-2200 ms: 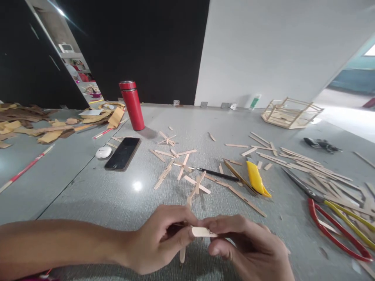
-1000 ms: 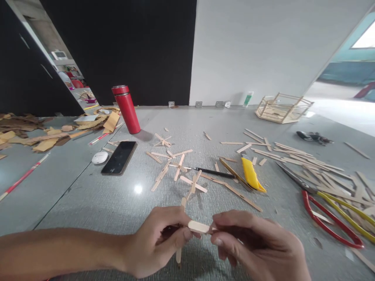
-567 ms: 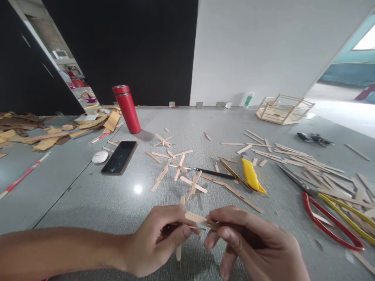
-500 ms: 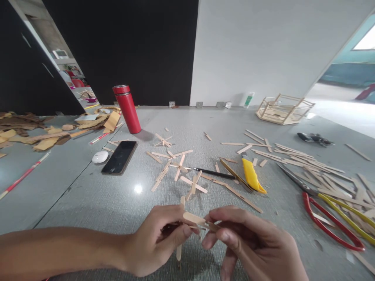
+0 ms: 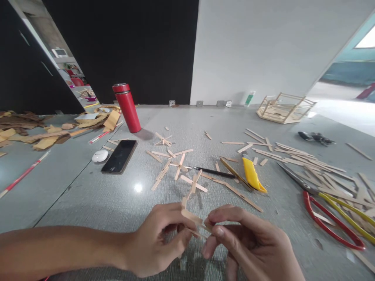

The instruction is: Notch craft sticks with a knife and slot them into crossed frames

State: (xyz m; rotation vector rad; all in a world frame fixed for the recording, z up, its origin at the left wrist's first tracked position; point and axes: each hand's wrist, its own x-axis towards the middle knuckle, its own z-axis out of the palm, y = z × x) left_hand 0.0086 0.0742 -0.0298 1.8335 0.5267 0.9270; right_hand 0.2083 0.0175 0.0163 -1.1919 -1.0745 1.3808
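My left hand (image 5: 164,238) is closed on a small assembly of crossed popsicle sticks (image 5: 191,216); one stick end points up and others stick out to the right. The fingers cover its middle. My right hand (image 5: 249,242) pinches a short piece of popsicle stick (image 5: 208,225) between thumb and fingertips, against the assembly's right side. Whether that piece is joined to the assembly I cannot tell. Just beyond my hands stand several star-shaped popsicle-stick pieces, the nearest star (image 5: 193,184) close above my left fingers and another star (image 5: 181,167) behind it.
Right of centre lie a yellow box cutter (image 5: 252,175), tweezers (image 5: 236,173) and a black pen (image 5: 215,172). Scissors (image 5: 313,192) rest beside loose popsicle sticks (image 5: 325,173). At left are a phone (image 5: 120,157), a white earbud case (image 5: 100,156) and a red flask (image 5: 127,109). A stick frame (image 5: 285,111) stands at back right.
The stick assembly has tilted and turned slightly in my left hand, its lower stick now mostly hidden. My right fingertips have shifted a little along its right side.
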